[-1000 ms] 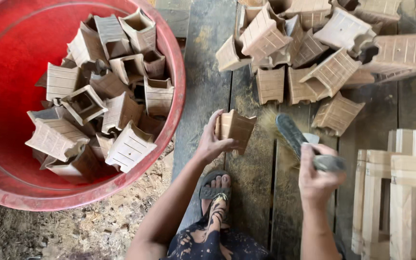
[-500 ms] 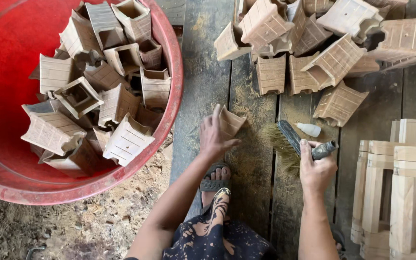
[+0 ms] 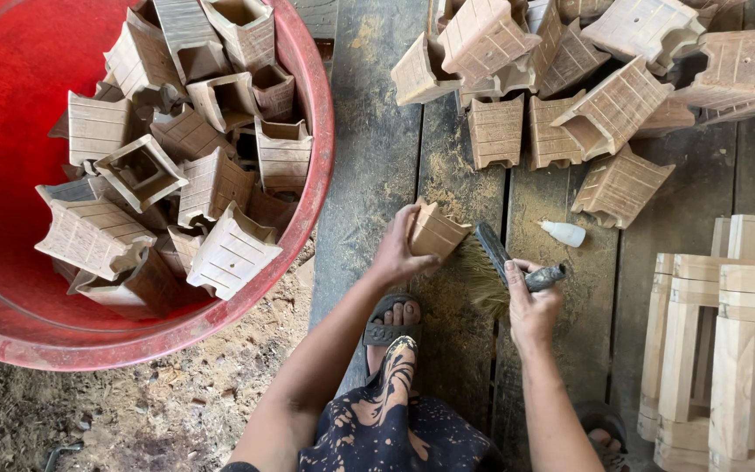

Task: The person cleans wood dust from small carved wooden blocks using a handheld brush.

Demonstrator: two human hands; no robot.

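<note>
Left hand (image 3: 399,253) has its grip wrapped over one small wooden box (image 3: 436,231), fingers curled across the top and side, pinning it against the plank surface (image 3: 377,149). Right hand (image 3: 530,301) is clamped on the dark handle of a brush (image 3: 502,267), bristles fanned out low and touching the planks just beside the box. So the box sits between the two hands, close in front of the sandalled foot (image 3: 392,319).

Handling, by my read: this box looks light and stiff, thin grooved wooden walls, hollow, flared toward the open end. The grooves should give fingers good purchase, and sawdust on the boards suggests a dry, non-slippery face. The thin rim and corner joints are likely the weak spots, so the sensible hold is across two opposite walls, palm over the body, as the left hand has it now, not by a single edge.

Around them: a big red tub (image 3: 312,188) to the left, piled with similar boxes; a loose heap of more boxes (image 3: 609,109) up ahead; a small white bottle (image 3: 564,232) lying near the brush; pale wooden frames (image 3: 727,341) stacked at right.
</note>
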